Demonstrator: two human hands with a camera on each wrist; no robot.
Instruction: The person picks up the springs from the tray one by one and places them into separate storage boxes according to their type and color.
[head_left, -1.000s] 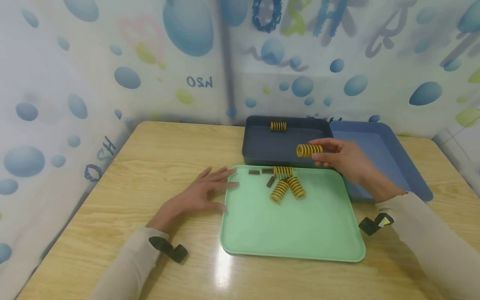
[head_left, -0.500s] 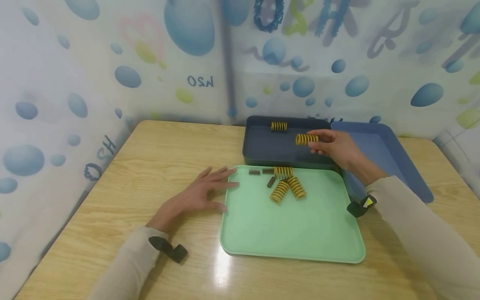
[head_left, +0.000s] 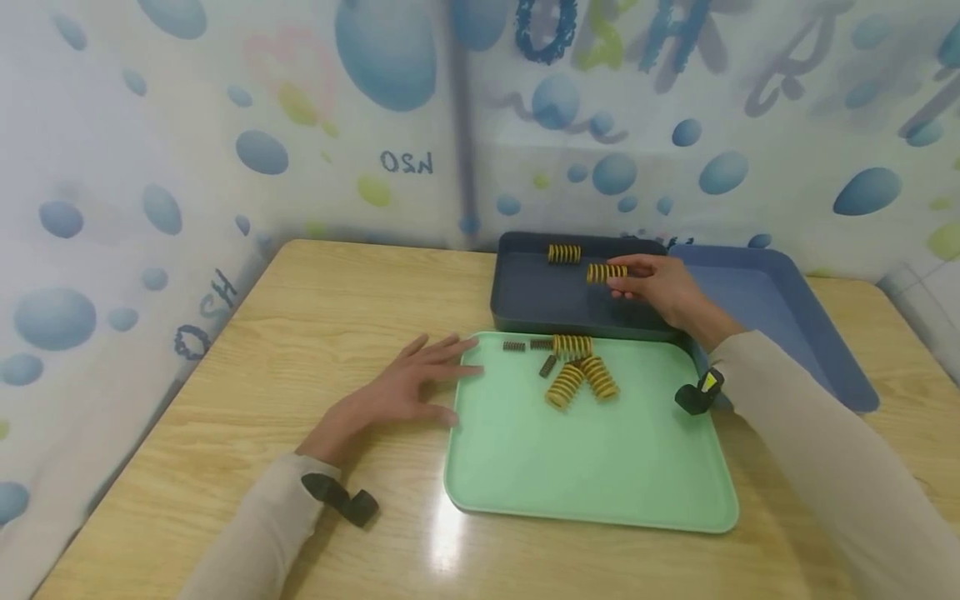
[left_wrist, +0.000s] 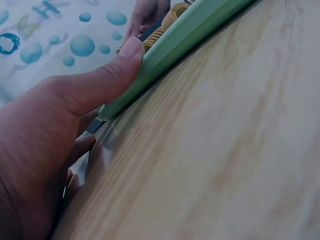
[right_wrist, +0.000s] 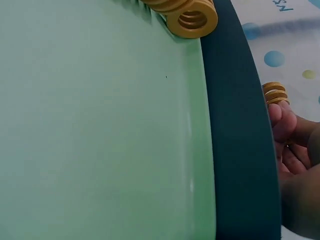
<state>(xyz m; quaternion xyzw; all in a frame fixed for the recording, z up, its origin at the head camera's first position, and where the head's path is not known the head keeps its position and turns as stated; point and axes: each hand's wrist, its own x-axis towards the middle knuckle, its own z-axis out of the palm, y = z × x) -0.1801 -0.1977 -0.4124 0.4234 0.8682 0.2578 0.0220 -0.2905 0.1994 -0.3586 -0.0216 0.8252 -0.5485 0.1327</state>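
My right hand (head_left: pixel 662 286) pinches a yellow coil spring (head_left: pixel 606 273) by its right end, over the dark tray (head_left: pixel 525 292). In the right wrist view that yellow spring (right_wrist: pixel 275 93) shows at the fingertips, partly behind the dark tray's wall. Another yellow spring (head_left: pixel 564 254) lies by the dark tray's back wall. My left hand (head_left: pixel 397 390) is spread at the left edge of the green tray (head_left: pixel 585 467), and its thumb (left_wrist: pixel 131 50) lies against the rim in the left wrist view. Three yellow springs (head_left: pixel 565 386) lie in the green tray beside several small dark springs (head_left: pixel 513 347).
A blue tray (head_left: pixel 757 308) stands at the right, alongside the dark tray and partly behind my right forearm. All the trays rest on a wooden table (head_left: pixel 360 283). A patterned curtain (head_left: pixel 315 125) hangs behind its far edge.
The right hand has carried the yellow spring away from me, from near the dark tray's front wall to further over its inside. My left hand has stayed in place at the green tray.
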